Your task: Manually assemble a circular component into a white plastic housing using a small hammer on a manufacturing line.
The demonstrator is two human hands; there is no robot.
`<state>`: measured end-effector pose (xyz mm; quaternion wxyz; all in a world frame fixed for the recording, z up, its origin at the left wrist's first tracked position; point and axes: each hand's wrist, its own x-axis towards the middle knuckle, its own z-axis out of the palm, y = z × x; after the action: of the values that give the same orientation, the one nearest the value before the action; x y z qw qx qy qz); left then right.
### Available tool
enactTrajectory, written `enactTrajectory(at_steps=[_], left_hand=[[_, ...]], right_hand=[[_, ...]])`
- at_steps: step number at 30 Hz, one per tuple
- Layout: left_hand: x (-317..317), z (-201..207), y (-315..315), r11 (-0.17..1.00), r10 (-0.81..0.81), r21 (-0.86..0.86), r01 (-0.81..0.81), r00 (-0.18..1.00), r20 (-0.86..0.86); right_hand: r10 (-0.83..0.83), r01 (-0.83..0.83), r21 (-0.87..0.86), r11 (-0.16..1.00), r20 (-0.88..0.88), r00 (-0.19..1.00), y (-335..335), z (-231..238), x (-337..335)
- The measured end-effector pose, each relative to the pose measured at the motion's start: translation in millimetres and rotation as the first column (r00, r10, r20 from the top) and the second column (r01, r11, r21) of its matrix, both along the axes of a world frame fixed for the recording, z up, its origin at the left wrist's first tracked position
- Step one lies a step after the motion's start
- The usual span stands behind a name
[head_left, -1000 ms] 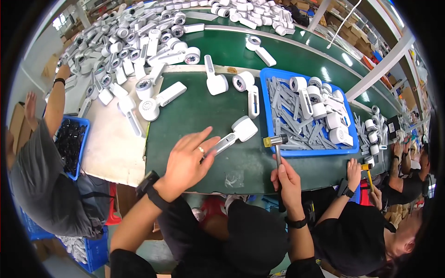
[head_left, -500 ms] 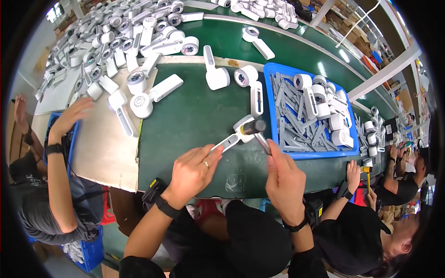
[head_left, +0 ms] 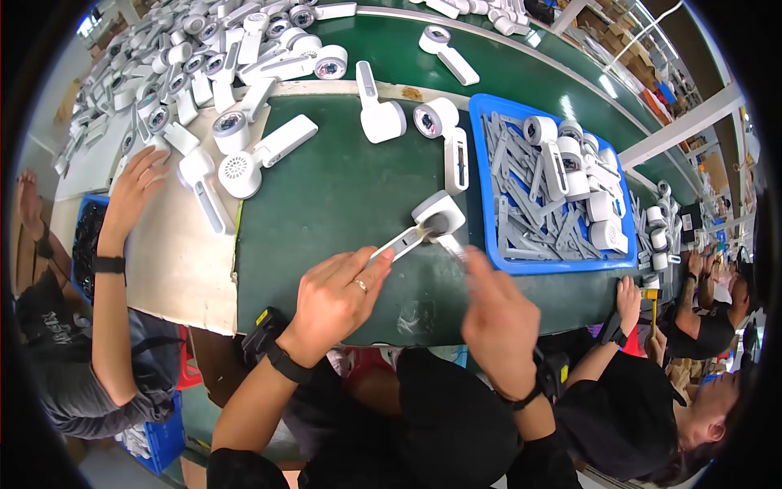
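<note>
On the green work surface lies a white handheld fan (head_left: 441,208) with a long handle and a grey strip along it. My left hand (head_left: 338,303) is closed round the end of its handle. My right hand (head_left: 498,322), smeared by motion, grips the handle of a small mallet. The dark round mallet head (head_left: 437,224) is blurred and overlaps the fan where its head meets the handle; I cannot tell whether it touches. Beyond stand another white fan (head_left: 382,122) and one with an open round end (head_left: 436,119).
At right a blue tray (head_left: 479,171) holds grey strips and several fans. A big heap of fans (head_left: 195,61) covers the far left, with more on beige cardboard (head_left: 187,269). A co-worker's hand (head_left: 138,183) reaches in at left; another co-worker at right holds a yellow-headed hammer (head_left: 650,294).
The mallet head has swung down and left over the fan, and my right hand has blurred. My left hand keeps its grip. The left co-worker's hand has moved toward the fans.
</note>
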<state>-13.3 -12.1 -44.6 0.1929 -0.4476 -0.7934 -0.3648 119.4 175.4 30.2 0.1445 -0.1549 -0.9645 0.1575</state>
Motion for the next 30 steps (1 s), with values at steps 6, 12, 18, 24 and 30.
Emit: enactTrajectory(at_steps=[6, 12, 18, 24, 30], left_hand=[[-2, -1, -1, 1.0, -0.008, 0.016, 0.009, 0.999, -0.038], [1, 0, 0, 1.0, -0.01, 0.003, 0.01, 1.0, -0.011], [7, -6, -5, 0.997, 0.08, 0.001, -0.08, 0.993, 0.09], [9, -16, -3, 0.987, 0.145, 0.04, -0.156, 0.97, 0.193], [9, -17, -3, 0.986, 0.156, 0.031, -0.166, 0.964, 0.216]], right_hand=[[0.035, -0.043, -0.065, 0.997, -0.13, 0.991, 11, 0, -2], [0.049, -0.055, 0.086, 0.995, 0.067, 0.997, 10, -5, 0], [0.12, -0.131, -0.055, 0.99, -0.16, 0.98, 6, 18, 2], [0.22, -0.23, -0.028, 0.973, -0.2, 0.955, 3, 17, 0], [0.263, -0.269, 0.132, 0.954, 0.065, 0.963, -4, 5, -7]])
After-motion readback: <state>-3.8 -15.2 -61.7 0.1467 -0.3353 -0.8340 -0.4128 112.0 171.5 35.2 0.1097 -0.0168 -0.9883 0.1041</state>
